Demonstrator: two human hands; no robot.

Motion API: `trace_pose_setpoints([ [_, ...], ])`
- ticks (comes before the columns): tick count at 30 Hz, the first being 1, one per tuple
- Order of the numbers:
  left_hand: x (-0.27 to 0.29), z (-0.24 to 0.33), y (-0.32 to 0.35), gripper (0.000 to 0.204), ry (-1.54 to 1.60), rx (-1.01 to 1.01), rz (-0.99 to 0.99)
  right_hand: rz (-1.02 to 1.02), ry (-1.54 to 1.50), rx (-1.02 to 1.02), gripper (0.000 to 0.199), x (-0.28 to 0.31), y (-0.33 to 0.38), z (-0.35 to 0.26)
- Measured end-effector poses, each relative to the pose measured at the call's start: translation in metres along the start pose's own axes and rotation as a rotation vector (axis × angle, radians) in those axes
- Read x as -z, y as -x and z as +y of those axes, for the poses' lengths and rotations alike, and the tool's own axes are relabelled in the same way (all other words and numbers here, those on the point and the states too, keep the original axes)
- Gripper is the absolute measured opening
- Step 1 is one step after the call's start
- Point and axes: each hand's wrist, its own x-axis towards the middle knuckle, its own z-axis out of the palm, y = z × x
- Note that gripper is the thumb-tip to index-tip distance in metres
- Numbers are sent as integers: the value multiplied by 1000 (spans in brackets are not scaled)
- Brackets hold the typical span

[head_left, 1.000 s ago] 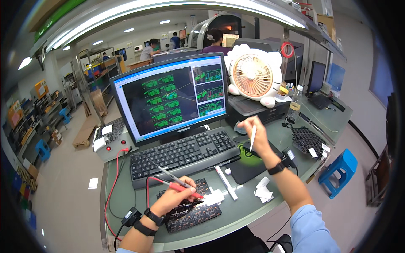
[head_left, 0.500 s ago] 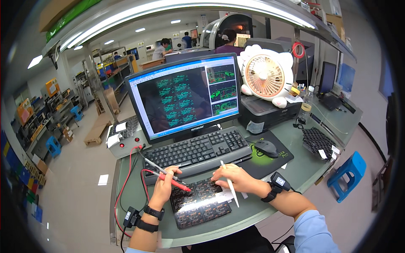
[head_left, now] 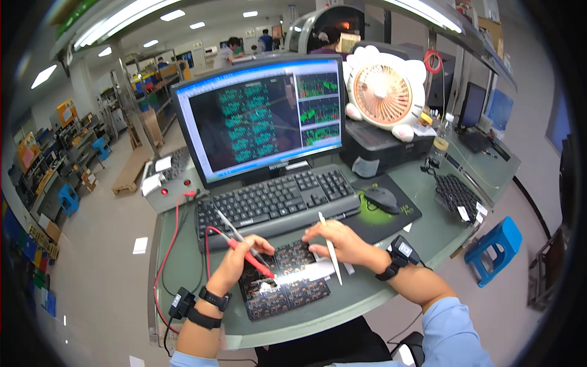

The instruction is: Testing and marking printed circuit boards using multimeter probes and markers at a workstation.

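Green tabletop (head_left: 183,269) carries a thin, stiff, likely fragile circuit panel (head_left: 282,280), best held by its edges, under both hands: left hand (head_left: 235,262) fingers clamped on red probes (head_left: 249,258), right hand (head_left: 339,243) pinching white tweezers (head_left: 330,249).

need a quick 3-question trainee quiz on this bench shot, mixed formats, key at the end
1. True or false: the left hand holds a red-handled probe over the black circuit board panel.
2. What does the right hand hold? A) the black mouse B) thin white tweezers C) a screwdriver
3. Fill in: the keyboard lies between the board panel and the ____.

Key
1. True.
2. B: the white tweezers lie across the right hand, whose fingertips rest on the panel; the mouse sits untouched on its pad.
3. Monitor.
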Motion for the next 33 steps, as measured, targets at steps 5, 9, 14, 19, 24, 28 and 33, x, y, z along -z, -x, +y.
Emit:
trace_pose_setpoints([
  [5,4,-6,-3,50,-71,-13,39,10,5,-47,24,3,-3,1],
  [9,-2,0,0,49,-67,60,-25,-1,28,-72,26,3,1,2],
  [14,-9,9,4,46,-34,191,-91,-98,167,-22,47,7,-2,-6],
  [19,-12,12,1,46,23,199,-132,-215,140,-64,50,4,0,1],
  [24,-11,16,3,45,79,134,-106,-225,44,-133,37,5,-7,-1],
  [28,-11,11,1,46,100,98,-146,-170,136,-95,33,7,0,-2],
  [33,-16,14,5,44,98,111,-85,-187,156,-127,30,7,2,-5],
])
